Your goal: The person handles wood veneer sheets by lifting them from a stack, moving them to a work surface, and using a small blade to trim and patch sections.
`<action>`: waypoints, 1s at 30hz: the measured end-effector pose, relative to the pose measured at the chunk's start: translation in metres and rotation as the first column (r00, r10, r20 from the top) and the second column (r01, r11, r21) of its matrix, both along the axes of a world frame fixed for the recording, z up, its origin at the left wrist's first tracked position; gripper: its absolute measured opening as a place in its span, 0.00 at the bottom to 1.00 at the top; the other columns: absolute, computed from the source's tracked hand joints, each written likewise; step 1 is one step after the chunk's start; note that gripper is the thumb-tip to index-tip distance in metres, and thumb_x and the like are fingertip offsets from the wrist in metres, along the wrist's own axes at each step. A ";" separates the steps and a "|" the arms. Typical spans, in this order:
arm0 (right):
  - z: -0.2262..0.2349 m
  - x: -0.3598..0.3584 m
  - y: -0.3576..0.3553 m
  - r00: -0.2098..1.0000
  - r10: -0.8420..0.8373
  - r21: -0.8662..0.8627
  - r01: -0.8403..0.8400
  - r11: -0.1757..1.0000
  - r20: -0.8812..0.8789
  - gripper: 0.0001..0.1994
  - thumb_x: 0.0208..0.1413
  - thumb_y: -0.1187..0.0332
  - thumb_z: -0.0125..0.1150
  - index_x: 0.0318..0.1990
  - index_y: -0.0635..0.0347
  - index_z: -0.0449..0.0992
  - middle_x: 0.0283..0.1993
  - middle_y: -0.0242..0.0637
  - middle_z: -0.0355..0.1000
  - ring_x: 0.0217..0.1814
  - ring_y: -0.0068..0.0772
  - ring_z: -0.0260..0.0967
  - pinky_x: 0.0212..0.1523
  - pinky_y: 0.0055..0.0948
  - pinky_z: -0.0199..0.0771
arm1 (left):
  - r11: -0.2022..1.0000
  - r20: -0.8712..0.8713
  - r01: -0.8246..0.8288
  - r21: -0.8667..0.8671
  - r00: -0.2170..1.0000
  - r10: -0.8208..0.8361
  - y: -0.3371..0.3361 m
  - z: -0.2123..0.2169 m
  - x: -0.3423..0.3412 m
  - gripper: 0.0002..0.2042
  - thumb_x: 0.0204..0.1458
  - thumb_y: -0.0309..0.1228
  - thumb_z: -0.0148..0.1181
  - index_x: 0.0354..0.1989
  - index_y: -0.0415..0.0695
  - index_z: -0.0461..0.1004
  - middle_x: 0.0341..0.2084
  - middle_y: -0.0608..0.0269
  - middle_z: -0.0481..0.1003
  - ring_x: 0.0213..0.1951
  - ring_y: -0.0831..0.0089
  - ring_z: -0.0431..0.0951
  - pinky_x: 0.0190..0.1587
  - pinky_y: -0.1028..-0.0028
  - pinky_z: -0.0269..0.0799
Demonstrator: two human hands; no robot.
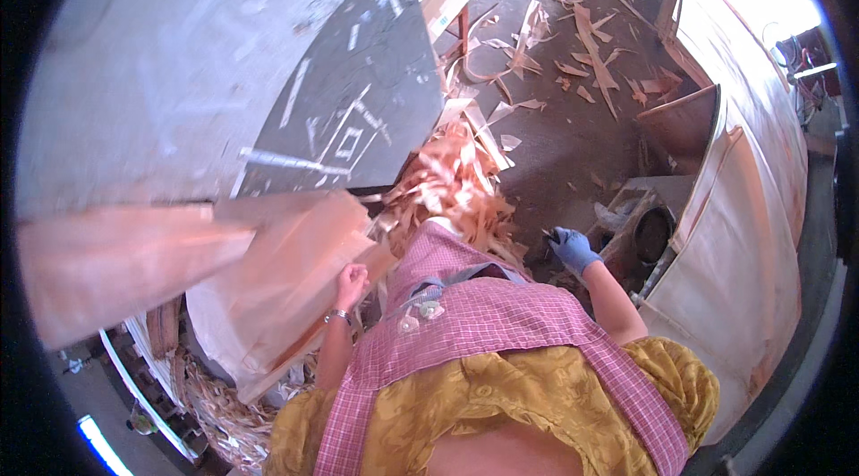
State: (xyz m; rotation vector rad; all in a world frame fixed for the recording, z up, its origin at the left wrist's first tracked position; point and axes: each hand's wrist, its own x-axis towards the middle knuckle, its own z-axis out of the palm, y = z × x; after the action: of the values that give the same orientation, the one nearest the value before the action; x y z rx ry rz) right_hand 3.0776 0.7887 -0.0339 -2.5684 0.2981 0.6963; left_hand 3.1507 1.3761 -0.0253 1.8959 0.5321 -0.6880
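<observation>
Many scraps (594,63) litter the floor (559,140) beyond the curled left hand (352,281), beside pinkish sheets (268,279); gloved right hand (575,250) grips something black (549,236)!

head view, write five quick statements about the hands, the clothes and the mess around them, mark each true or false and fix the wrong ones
1. The right hand wears a blue glove. True.
2. The left hand wears a glove of the same colour. False: the left hand is bare, with a wristband below it.
3. A pink checked apron is worn over a yellow top. True.
4. The right hand is holding up a large pale sheet. False: only a small dark object shows at it, too small to identify.
5. A heap of curly shavings lies just ahead of the apron. True.
</observation>
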 end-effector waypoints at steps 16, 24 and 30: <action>0.027 0.174 -0.299 0.877 -0.442 -0.081 0.435 0.897 -0.187 0.15 0.58 0.55 0.53 0.41 0.58 0.75 0.43 0.53 0.75 0.48 0.58 0.71 0.48 0.49 0.71 | 0.996 -0.215 0.009 -0.091 0.976 -0.028 -0.339 0.018 0.346 0.12 0.58 0.34 0.58 0.47 0.43 0.72 0.32 0.67 0.75 0.28 0.77 0.76 0.26 0.79 0.71; -0.059 0.203 -0.510 0.637 -0.647 -0.040 0.699 0.714 -0.419 0.24 0.58 0.49 0.52 0.53 0.57 0.72 0.52 0.58 0.71 0.56 0.60 0.68 0.57 0.51 0.67 | 0.922 0.139 0.320 0.218 0.925 -0.353 -0.613 0.040 0.604 0.11 0.55 0.33 0.59 0.42 0.40 0.75 0.33 0.61 0.79 0.35 0.73 0.80 0.40 0.72 0.76; -0.119 0.319 -0.721 0.758 -0.650 0.026 0.650 0.760 0.061 0.20 0.59 0.53 0.51 0.47 0.61 0.74 0.46 0.55 0.74 0.49 0.60 0.71 0.52 0.50 0.70 | 0.757 -0.071 0.576 0.309 0.808 -0.585 -0.719 0.020 0.639 0.07 0.56 0.33 0.59 0.37 0.44 0.73 0.27 0.67 0.76 0.24 0.80 0.74 0.25 0.77 0.70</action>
State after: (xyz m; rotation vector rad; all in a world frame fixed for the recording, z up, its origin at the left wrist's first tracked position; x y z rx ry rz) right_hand 3.3962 0.0681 -0.1528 -2.2355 1.1025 0.3351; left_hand 3.7901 0.6567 -0.0053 2.4058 0.0035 -1.0181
